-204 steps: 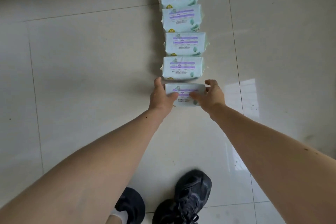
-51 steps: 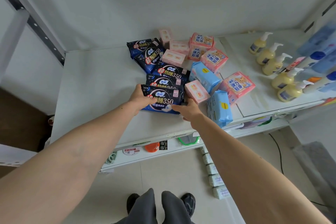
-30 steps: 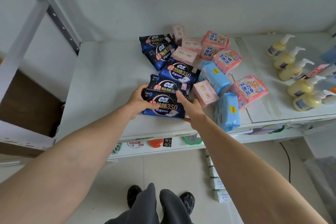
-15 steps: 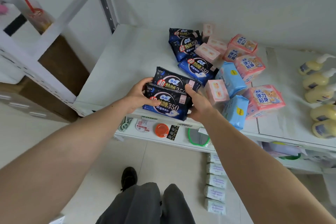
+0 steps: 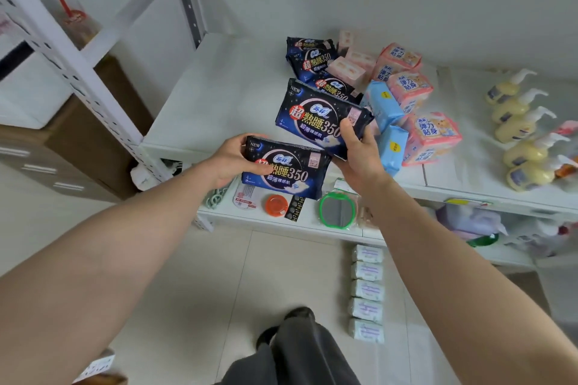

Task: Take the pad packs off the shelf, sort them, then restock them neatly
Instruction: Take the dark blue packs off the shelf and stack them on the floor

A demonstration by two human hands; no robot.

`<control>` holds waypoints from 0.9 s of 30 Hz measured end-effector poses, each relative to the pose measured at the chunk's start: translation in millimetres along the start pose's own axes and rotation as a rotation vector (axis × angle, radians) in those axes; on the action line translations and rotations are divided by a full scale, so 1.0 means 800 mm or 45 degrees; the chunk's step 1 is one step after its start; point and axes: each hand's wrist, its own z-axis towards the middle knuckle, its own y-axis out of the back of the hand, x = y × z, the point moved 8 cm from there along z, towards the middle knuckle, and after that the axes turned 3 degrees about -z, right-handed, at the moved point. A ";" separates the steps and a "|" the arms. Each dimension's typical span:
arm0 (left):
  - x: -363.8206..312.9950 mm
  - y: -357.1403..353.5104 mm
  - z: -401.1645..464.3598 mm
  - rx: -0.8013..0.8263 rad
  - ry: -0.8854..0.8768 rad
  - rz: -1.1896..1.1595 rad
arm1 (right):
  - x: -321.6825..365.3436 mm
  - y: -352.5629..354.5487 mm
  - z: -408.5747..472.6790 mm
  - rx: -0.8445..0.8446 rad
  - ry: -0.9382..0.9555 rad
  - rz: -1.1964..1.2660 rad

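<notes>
My left hand (image 5: 233, 159) grips the left end of a dark blue pad pack (image 5: 289, 173), held off the front edge of the white shelf (image 5: 225, 97). My right hand (image 5: 359, 155) holds a second dark blue pack (image 5: 316, 117) by its right end, slightly higher, over the shelf. More dark blue packs (image 5: 312, 61) lie at the back of the shelf, beside pink packs (image 5: 409, 89), small pale pink packs (image 5: 347, 69) and light blue packs (image 5: 383, 106). A row of several white and purple packs (image 5: 366, 291) lies on the floor below.
Yellow pump bottles (image 5: 520, 131) stand on the shelf's right side. A lower shelf (image 5: 312, 225) carries a green-rimmed mirror (image 5: 337, 212), an orange lid and small items. A white rack post (image 5: 78, 72) and a brown box (image 5: 90, 141) stand to the left. My legs are below.
Both hands have lifted the two dark blue packs off the shelf and drawn them apart, one in each hand. The view has swung left and closer.
</notes>
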 end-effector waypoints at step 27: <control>0.240 -0.389 -0.130 0.051 0.262 0.060 | -0.068 0.450 -0.272 -0.324 0.004 -0.123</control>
